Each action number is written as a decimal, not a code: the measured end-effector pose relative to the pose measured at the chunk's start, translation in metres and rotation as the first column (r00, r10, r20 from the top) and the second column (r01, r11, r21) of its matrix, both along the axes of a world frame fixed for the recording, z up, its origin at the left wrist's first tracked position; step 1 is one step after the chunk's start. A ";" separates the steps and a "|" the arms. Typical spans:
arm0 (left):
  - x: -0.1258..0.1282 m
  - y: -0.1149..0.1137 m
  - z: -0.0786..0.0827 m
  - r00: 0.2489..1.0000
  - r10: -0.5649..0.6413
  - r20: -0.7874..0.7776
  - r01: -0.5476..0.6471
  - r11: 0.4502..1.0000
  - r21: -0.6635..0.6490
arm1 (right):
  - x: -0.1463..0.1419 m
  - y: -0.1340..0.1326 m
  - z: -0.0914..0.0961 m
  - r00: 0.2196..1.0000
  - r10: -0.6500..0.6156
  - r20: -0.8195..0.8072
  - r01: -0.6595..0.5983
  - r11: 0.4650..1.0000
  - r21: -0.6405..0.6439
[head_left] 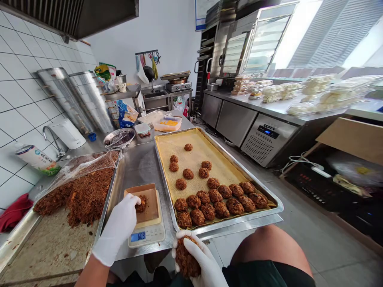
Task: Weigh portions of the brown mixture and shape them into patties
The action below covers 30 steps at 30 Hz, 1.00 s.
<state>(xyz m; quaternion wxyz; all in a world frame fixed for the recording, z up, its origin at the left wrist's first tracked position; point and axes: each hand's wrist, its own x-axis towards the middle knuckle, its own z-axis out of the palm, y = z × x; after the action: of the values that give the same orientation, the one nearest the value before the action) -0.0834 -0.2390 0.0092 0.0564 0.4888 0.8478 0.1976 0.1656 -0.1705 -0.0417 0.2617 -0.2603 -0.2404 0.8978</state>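
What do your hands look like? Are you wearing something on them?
The left hand and the right hand wear thin white disposable gloves that end at the wrists. The left forearm shows no sleeve.

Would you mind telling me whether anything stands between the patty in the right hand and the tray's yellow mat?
The tray's raised metal rim and the patties along its near edge stand between the patty in the right hand and the bare mat beyond.
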 end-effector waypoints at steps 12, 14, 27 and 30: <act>0.044 -0.040 0.003 0.245 -0.197 0.949 -0.621 0.720 0.310 | 0.002 0.001 0.005 0.993 0.072 -0.094 -0.083 0.989 -0.126; 0.049 -0.040 -0.002 0.248 -0.212 0.945 -0.609 0.725 0.322 | 0.002 0.000 0.005 0.993 0.082 -0.086 -0.093 0.987 -0.129; 0.045 -0.055 -0.011 0.380 -0.304 0.874 -0.592 0.647 0.482 | -0.002 -0.004 -0.008 0.982 0.067 -0.177 -0.089 0.989 -0.120; 0.048 -0.054 -0.011 0.370 -0.379 0.848 -0.572 0.626 0.529 | -0.002 -0.004 -0.008 0.985 0.060 -0.162 -0.081 0.989 -0.126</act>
<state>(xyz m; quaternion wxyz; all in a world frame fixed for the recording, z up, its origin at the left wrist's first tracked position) -0.0358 -0.2930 -0.0017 0.2904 0.2028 0.5185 0.7783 0.1639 -0.1748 -0.0499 0.2299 -0.1964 -0.1683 0.9382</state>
